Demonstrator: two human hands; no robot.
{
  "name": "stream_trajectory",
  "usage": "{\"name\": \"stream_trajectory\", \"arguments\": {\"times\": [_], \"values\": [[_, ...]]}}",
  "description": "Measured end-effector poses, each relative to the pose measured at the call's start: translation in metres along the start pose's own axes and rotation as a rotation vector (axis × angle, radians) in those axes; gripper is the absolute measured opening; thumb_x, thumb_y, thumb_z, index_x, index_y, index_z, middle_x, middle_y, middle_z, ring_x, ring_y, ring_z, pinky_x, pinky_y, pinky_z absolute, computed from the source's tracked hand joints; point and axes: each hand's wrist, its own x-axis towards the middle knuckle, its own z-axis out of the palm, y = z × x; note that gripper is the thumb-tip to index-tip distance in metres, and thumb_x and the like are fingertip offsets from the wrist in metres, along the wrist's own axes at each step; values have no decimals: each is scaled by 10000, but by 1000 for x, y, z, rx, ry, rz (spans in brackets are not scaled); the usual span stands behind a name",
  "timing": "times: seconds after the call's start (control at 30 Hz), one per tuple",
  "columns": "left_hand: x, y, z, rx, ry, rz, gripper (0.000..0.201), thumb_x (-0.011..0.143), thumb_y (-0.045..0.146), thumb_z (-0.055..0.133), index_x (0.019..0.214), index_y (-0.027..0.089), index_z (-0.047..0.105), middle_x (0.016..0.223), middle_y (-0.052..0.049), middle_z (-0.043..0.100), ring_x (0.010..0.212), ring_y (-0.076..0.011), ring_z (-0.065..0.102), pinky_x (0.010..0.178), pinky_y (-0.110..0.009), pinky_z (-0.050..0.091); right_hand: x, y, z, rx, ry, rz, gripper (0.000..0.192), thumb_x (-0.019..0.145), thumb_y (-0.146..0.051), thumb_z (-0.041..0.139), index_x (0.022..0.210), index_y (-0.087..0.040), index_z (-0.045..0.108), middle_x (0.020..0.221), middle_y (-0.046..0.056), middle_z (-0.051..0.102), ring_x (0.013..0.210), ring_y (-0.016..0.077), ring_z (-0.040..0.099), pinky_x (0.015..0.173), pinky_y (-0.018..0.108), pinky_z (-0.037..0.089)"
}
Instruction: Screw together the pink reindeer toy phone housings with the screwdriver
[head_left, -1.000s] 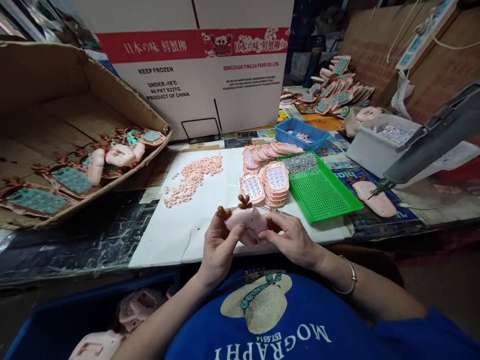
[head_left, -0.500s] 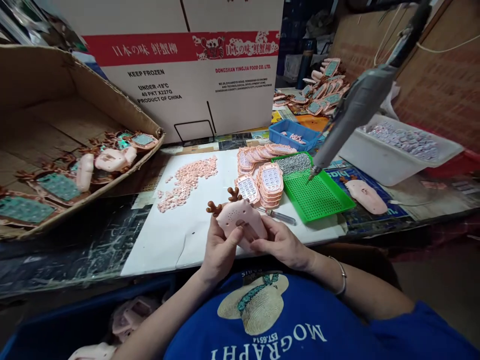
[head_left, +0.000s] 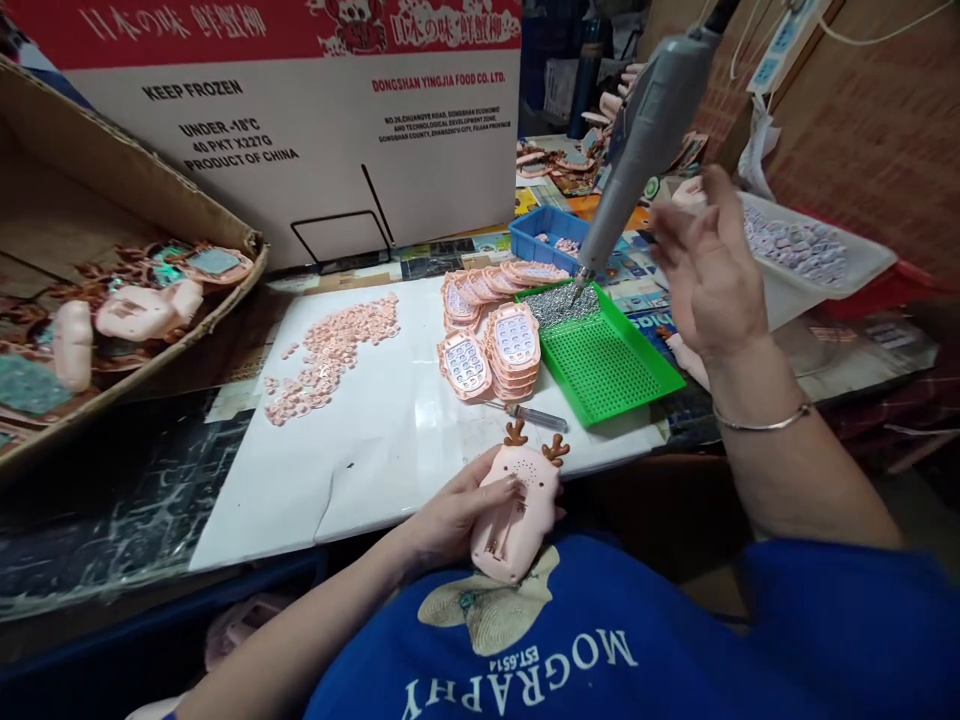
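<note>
My left hand (head_left: 457, 510) is closed round a pink toy phone (head_left: 525, 535) with brown antlers, held in front of my shirt. Its back faces me, with speaker holes, screw holes and an uncovered battery compartment. My right hand (head_left: 712, 270) is raised at the right, its fingers apart and nothing in it. Just left of that hand hangs a grey electric screwdriver (head_left: 637, 150), the bit pointing down at the small metal screws (head_left: 562, 303). They lie in the back part of a green perforated tray (head_left: 637, 385).
Pink keypad panels (head_left: 514, 340) stand stacked beside the tray, behind a small hand screwdriver (head_left: 540, 415). Loose pink pieces (head_left: 337, 345) cover part of the white board (head_left: 270, 500). A cardboard box (head_left: 217, 215) of toy parts is at left, a white bin (head_left: 862, 250) at right.
My right hand has let go of the toy phone and risen to the right beside the electric screwdriver. The phone, now in my left hand alone, has turned upright and come lower.
</note>
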Motion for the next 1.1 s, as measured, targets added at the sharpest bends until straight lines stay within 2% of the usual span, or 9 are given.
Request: {"name": "stream_trajectory", "arguments": {"times": [0.03,0.1,0.23,0.33,0.47,0.6,0.73,0.9,1.1], "values": [[2,2,1,-5,13,15,367,830,331,790,1141,197,649,1065,-102,763,921,-241,764,862,-351,597,8,4,-2,130,79,3,462,913,-700,553,1337,-522,504,1257,-28,674,1219,253,625,941,483,550],[8,8,4,10,56,65,344,836,296,778,1137,193,645,1046,-93,764,897,-234,764,848,-341,598,19,9,-3,243,117,3,498,816,-625,740,1262,-477,575,1210,-49,698,1141,246,660,938,468,559],[28,21,10,63,138,131,368,820,295,787,1135,178,637,1017,-92,765,819,-214,752,759,-303,598,33,12,-1,224,118,-84,388,728,-553,848,1026,-400,654,997,-56,731,985,248,674,894,454,570],[42,23,14,57,178,128,394,789,296,809,1117,172,629,983,-87,765,776,-201,742,724,-290,593,41,13,6,319,63,-73,418,662,-498,900,928,-315,634,852,-34,706,800,221,692,742,392,571],[49,20,17,56,259,132,406,751,301,838,1067,158,628,910,-77,762,763,-200,738,703,-282,593,44,16,30,367,28,-13,416,704,-427,864,1024,-301,631,692,-65,574,541,157,567,543,318,465],[49,18,18,57,301,153,380,764,329,841,1023,142,635,823,-63,751,679,-156,706,654,-245,576,44,23,62,373,68,34,332,748,-492,798,976,-352,601,647,-55,509,527,179,493,516,339,416],[50,17,19,69,330,145,397,756,333,848,1024,138,630,831,-66,751,683,-162,709,648,-250,579,47,35,87,410,132,26,444,701,-604,801,934,-313,559,636,-64,483,493,151,441,507,333,400],[51,17,20,63,354,159,419,740,323,855,1040,147,621,847,-69,757,692,-171,714,650,-260,581,48,43,99,294,116,70,548,669,-765,733,963,-357,516,625,-77,478,546,160,430,599,353,453],[51,18,21,44,355,145,421,726,320,859,1028,147,623,845,-66,753,698,-188,723,663,-284,590,44,45,100,290,119,48,461,743,-656,737,971,-330,505,601,-93,493,536,165,480,618,353,462]]}}
